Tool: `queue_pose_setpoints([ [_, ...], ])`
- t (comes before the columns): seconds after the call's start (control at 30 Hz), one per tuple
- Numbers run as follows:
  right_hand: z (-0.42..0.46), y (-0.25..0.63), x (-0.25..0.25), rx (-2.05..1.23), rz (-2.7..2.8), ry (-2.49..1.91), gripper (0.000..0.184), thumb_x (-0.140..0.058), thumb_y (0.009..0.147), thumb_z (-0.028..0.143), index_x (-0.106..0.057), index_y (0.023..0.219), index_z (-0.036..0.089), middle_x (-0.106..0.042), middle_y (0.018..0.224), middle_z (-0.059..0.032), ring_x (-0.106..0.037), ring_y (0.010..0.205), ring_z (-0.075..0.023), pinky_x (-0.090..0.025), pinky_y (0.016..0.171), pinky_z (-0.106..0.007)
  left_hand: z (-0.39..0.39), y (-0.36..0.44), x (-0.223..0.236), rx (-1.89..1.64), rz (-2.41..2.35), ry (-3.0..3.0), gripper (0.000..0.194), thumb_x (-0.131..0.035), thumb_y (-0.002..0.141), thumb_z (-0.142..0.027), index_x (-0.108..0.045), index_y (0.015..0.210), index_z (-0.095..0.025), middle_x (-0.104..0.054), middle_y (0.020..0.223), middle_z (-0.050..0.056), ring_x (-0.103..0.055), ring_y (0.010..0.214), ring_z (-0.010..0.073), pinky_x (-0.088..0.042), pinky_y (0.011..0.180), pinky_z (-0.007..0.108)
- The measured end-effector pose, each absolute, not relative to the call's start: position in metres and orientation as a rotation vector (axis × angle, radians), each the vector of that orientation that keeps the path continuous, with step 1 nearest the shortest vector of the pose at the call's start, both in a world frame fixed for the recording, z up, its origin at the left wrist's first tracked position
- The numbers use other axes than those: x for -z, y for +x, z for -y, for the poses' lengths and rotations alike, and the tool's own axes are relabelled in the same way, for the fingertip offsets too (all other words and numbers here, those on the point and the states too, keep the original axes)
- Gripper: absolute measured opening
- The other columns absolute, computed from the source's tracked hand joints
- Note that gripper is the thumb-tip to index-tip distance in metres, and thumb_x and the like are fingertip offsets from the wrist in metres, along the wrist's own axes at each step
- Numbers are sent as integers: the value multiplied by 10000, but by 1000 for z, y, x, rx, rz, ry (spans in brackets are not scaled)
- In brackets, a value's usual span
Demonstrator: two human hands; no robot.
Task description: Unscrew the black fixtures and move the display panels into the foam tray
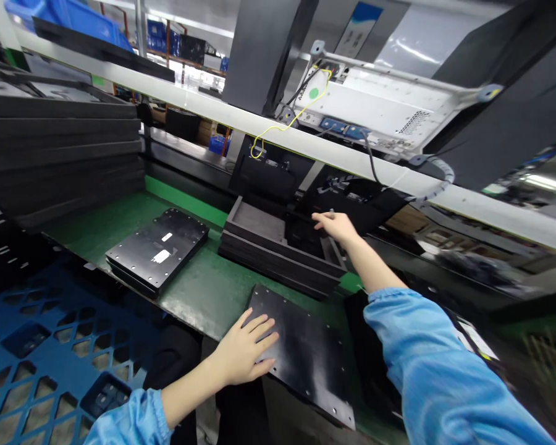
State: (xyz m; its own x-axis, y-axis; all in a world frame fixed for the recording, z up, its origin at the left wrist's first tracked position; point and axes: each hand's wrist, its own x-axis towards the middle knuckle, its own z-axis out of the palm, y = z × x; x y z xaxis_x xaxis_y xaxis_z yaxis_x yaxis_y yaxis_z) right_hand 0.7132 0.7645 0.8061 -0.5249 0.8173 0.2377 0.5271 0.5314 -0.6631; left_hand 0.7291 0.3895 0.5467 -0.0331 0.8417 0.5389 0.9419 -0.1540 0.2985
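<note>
My left hand (248, 348) lies with its fingers spread on the near left part of a flat black panel (306, 346) with small holes along its edges. The panel rests on the green bench top (204, 284) close to its front edge. My right hand (337, 227) is raised over the right end of a stack of dark foam trays (278, 247). Its fingers are pinched together, and a small greyish tip shows above them; I cannot make out what it is. The top tray has a pale grey compartment and a darker one.
A pile of black panels (160, 250) with white labels sits to the left. Tall stacked foam trays (60, 148) stand at the far left, above a blue plastic pallet (65, 364). A white rail (204, 108) crosses behind, with monitor-like equipment (375, 99) and a yellow cable (282, 128) on it.
</note>
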Motion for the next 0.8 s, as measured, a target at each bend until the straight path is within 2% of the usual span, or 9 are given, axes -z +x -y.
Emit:
queue_pose_setpoints([
  [0.1,-735,707,-791,-666,2430,-1011,186,-837,919,288,-873,968,113,-766,746,-62,-632,738,-163,-440,821,-297,-389,729,-547,945,1934,-2064,558,-564,1113,-533,-563,1592,-246,-500,1707,80,-437,1611,277,-242,1409,559],
  [0.17,-712,708,-789,-604,2480,-987,168,-851,900,281,-878,994,145,-768,798,-60,-635,775,-183,-439,849,-313,-390,729,-547,973,1936,-2070,553,-584,1105,-517,-563,1590,-252,-504,1704,78,-437,1612,278,-243,1409,571],
  [0.3,-654,747,-795,-541,2447,-948,292,-771,970,403,-854,1164,201,-734,806,-32,-622,784,-200,-437,826,-319,-392,728,-545,1165,1988,-2032,492,-639,1061,-401,-610,1526,-240,-521,1688,97,-451,1603,287,-277,1396,595],
  [0.4,-601,821,-780,-576,2230,-874,468,-639,1028,609,-823,1234,231,-635,712,-2,-572,715,-199,-433,745,-319,-387,729,-540,1420,2164,-1829,532,-587,1070,-315,-530,1592,-232,-398,1764,126,-379,1647,278,-363,1366,548],
  [0.5,-559,913,-726,-719,2146,-1079,561,-647,959,735,-816,1211,262,-534,667,31,-491,620,-181,-412,679,-324,-378,735,-529,1582,2346,-1607,692,-544,1109,-367,-283,1737,-241,-259,1819,153,-336,1668,276,-446,1316,490],
  [0.57,-546,970,-676,-778,2068,-1313,677,-670,887,801,-805,1249,245,-494,644,42,-504,613,-194,-421,679,-335,-373,741,-522,1629,2410,-1533,775,-554,1115,-415,-174,1771,-255,-275,1812,159,-360,1656,293,-455,1307,500],
  [0.63,-542,1013,-630,-841,1944,-1527,807,-703,796,852,-797,1270,205,-470,618,51,-519,609,-214,-438,688,-353,-371,747,-518,1674,2449,-1477,806,-580,1107,-435,-163,1776,-266,-332,1791,155,-396,1637,310,-463,1300,519],
  [0.7,-539,1039,-596,-936,1848,-1631,885,-726,737,876,-790,1283,182,-516,637,43,-551,638,-229,-464,716,-364,-372,751,-518,1728,2464,-1404,793,-600,1097,-428,-210,1769,-273,-381,1769,150,-430,1618,321,-478,1286,535],
  [0.8,-533,1042,-570,-1023,1783,-1556,796,-726,745,864,-807,1166,193,-701,861,-45,-670,835,-279,-514,835,-385,-375,754,-525,1783,2497,-1291,756,-615,1086,-412,-280,1750,-275,-424,1745,151,-468,1593,332,-501,1259,561],
])
